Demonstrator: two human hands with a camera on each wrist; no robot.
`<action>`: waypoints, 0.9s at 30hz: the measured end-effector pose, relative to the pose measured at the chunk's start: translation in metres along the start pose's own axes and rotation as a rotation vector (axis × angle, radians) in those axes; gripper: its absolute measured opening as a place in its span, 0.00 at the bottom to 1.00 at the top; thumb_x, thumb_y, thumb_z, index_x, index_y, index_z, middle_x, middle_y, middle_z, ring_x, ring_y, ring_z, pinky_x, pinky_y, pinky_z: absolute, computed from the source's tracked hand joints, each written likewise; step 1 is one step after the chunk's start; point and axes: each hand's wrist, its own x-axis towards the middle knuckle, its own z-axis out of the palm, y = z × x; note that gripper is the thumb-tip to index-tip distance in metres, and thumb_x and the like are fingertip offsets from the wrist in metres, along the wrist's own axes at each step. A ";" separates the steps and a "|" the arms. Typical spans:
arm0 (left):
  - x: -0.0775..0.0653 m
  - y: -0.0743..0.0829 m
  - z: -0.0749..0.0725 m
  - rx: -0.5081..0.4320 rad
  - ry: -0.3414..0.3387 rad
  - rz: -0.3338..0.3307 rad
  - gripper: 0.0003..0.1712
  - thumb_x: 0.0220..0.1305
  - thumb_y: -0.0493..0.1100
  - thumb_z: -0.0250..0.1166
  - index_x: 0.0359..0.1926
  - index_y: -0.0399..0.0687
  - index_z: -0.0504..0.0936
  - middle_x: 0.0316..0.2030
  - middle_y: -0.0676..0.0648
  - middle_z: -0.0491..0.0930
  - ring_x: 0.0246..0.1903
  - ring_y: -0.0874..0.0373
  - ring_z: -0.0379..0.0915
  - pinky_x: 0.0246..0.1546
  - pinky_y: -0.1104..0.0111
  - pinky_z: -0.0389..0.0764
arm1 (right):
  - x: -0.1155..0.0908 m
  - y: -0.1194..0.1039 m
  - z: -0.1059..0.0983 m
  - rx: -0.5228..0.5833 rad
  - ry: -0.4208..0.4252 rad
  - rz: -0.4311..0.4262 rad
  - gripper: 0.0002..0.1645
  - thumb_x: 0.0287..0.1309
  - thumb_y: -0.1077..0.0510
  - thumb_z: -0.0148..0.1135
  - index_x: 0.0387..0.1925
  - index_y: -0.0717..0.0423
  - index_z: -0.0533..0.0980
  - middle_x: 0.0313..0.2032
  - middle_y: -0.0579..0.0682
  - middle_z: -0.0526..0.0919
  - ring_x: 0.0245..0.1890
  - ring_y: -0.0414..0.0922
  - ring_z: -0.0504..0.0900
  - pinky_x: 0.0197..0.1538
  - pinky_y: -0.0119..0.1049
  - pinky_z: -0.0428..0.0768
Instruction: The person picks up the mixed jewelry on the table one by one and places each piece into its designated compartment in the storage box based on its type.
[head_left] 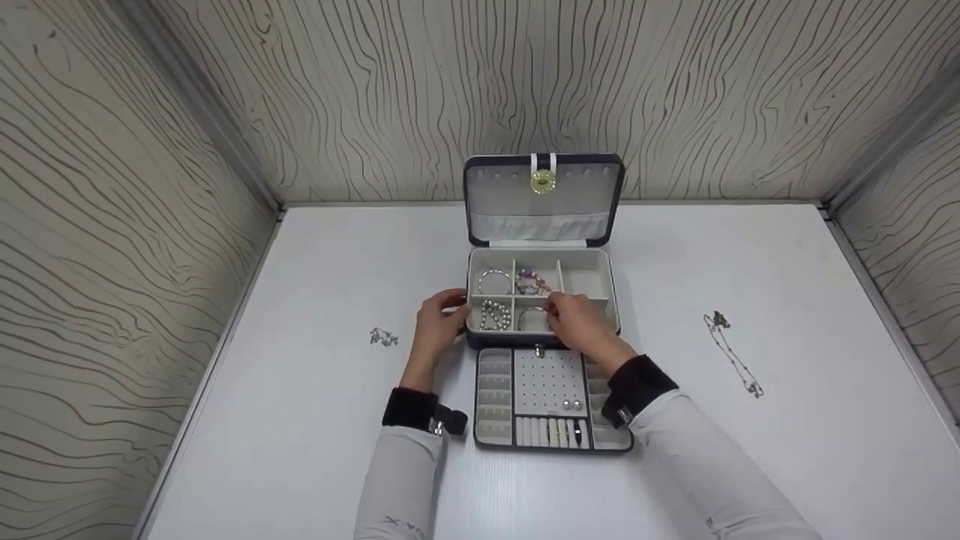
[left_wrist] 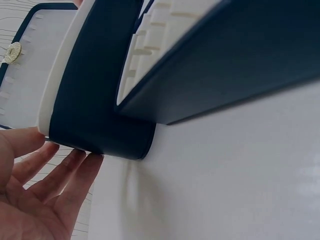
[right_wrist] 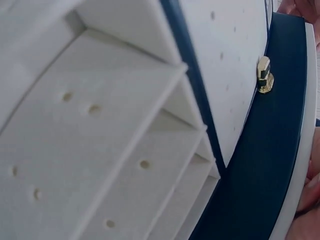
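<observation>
A dark blue jewellery box [head_left: 541, 341] stands with its lid [head_left: 541, 199] raised. At its left wall, my left hand [head_left: 439, 322] rests extended fingertips [left_wrist: 80, 160] against the side, thumb near the pale rim. My right hand [head_left: 581, 322] reaches into the front middle compartment, fingers curled at the right edge of a thin silver bangle [head_left: 529, 309]; its fingertips are partly hidden. Beside it lies a silver beaded bracelet [head_left: 495, 316]. Another bangle [head_left: 494, 271] sits in the back left compartment, and a colourful bracelet [head_left: 531, 282] lies in the back middle one.
In front of the box lies a divided tray [head_left: 547, 382] with two pearl earrings [head_left: 571, 404] and several ring rolls [head_left: 533, 432]. A small silver chain [head_left: 384, 337] lies on the white table [head_left: 300, 450] at left, a long necklace [head_left: 731, 352] at right.
</observation>
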 end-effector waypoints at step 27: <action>-0.002 -0.003 0.000 -0.027 -0.001 0.008 0.19 0.67 0.36 0.62 0.58 0.36 0.78 0.51 0.38 0.79 0.44 0.49 0.80 0.38 0.65 0.84 | -0.004 -0.008 0.007 -0.298 -0.039 -0.061 0.10 0.63 0.63 0.53 0.28 0.58 0.79 0.24 0.54 0.80 0.24 0.51 0.79 0.23 0.47 0.78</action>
